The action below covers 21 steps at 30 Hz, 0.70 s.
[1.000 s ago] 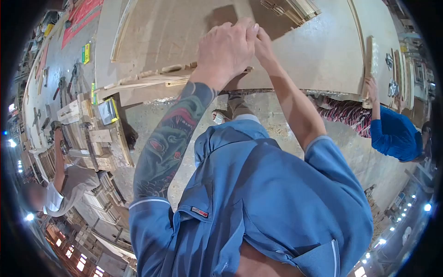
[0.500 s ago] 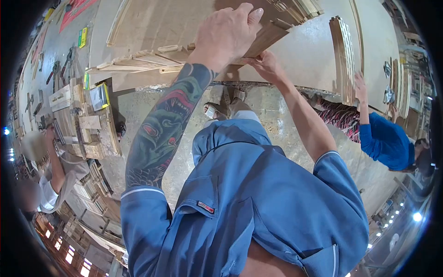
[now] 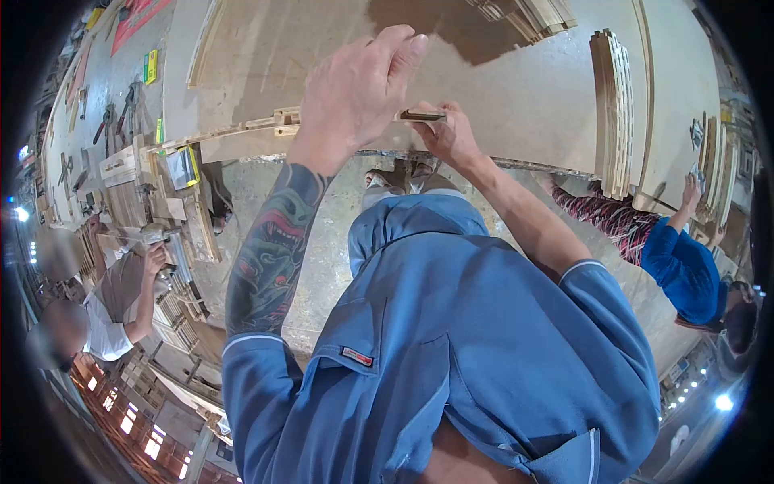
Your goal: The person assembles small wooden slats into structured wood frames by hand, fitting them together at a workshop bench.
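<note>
My left hand [image 3: 359, 89], on the tattooed arm, is raised over the workbench [image 3: 516, 121], back of the hand toward me. Its thumb and forefinger point up and right, with nothing visible between them; the other fingertips are hidden. Below and to the right, my right hand [image 3: 445, 135] grips a wooden strip [image 3: 423, 115] by its grooved end. The rest of that strip is hidden behind my left hand. Left of my wrist, a row of light wooden strips [image 3: 242, 127] lies along the bench's near edge.
A stack of grooved strips [image 3: 613, 113] lies to the right, another bundle [image 3: 536, 16] at the far side. Pliers [image 3: 125, 109] and a yellow-green box [image 3: 151, 66] are at left. A co-worker in blue [image 3: 685, 266] stands right; a person in white [image 3: 109, 327] is at left.
The strip at my right hand has turned from slanting away to nearly edge-on. My left hand has moved left and slightly down. The co-worker at right has moved the reaching hand rightward.
</note>
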Motion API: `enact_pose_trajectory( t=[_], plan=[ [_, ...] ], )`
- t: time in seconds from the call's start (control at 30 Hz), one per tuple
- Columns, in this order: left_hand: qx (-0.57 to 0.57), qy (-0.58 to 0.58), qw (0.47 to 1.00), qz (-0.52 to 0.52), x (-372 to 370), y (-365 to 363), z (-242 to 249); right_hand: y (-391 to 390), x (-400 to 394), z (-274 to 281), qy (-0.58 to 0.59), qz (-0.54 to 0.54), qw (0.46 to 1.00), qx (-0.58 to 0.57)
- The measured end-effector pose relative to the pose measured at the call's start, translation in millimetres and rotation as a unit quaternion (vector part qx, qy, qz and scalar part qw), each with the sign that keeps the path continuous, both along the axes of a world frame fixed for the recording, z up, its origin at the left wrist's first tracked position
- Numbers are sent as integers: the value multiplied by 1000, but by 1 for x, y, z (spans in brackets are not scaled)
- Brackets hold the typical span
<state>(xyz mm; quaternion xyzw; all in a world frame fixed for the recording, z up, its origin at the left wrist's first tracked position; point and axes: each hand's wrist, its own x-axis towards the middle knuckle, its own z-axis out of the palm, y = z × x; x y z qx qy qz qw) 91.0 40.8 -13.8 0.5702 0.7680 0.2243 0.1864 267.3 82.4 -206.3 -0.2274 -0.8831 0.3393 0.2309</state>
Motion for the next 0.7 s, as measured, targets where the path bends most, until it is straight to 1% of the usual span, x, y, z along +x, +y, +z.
enact_pose_trajectory(
  t=[0.07,0.1,0.13,0.17,0.2,0.23,0.27,0.3,0.33,0.37,0.4,0.43,0.5,0.53,0.57,0.63,0.7],
  plan=[
    [3,5,1000,-3,0,-3,6,2,3,-4,-7,5,1000,-4],
    [142,-6,990,2,-1,-12,9,2,4,-7,-18,12,1000,-14],
    [282,-11,959,6,-5,-21,12,5,1,-14,-9,20,1000,-8],
    [330,8,938,102,-14,-43,11,5,1,-21,-9,-12,1000,24],
    [372,27,907,196,-20,-70,12,2,0,-24,-10,-44,998,51],
    [378,-26,863,334,-18,-88,19,4,0,-22,1,-34,998,50],
    [381,-80,796,463,-18,-105,25,9,0,-21,-64,1,997,36],
    [357,-263,759,477,-30,-134,22,9,-3,-16,-132,34,990,21],
    [325,-439,692,472,-43,-162,13,11,-13,-4,-126,42,991,27],
    [337,-434,688,473,-46,-179,4,16,-26,13,-107,38,992,50],
    [318,-596,620,400,-49,-196,-3,19,-39,22,-92,33,993,68],
    [292,-735,530,307,-55,-201,-4,30,-59,23,-89,40,992,75],
    [225,-689,510,464,-59,-191,0,57,-109,18,-38,52,989,135],
    [199,-718,473,470,-62,-194,-19,70,-133,12,-65,46,985,156],
    [169,-747,437,472,-66,-198,-50,77,-152,8,-63,48,983,165],
    [126,-755,386,515,-74,-185,-100,89,-189,0,-84,-80,986,121],
    [162,-794,311,497,-87,-163,-133,92,-195,-16,-119,-146,981,44]
  ],
)
